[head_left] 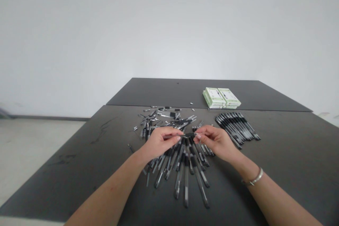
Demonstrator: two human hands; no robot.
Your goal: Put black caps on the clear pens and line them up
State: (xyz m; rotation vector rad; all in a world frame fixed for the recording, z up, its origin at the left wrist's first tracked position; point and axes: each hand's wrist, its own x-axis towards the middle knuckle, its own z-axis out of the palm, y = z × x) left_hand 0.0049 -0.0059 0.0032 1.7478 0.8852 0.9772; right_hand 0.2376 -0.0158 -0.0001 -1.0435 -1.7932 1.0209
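Over the middle of the table, a pen (189,135) with a black grip is held level between my two hands. My left hand (162,140) pinches the pen's barrel between thumb and fingers. At the other end, my right hand (214,141) has its thumb and fingers closed around the tip; whether they hold a separate small part there is too small to tell. Just below both hands spreads a loose pile of clear pens (185,180) with black grips, partly hidden by the hands.
To the right lies a neat row of pens (237,127). Green and white boxes (221,97) are stacked behind it. Loose pen parts (166,113) lie beyond my left hand, and small silver tips (191,103) lie near the seam of the dark table (106,137).
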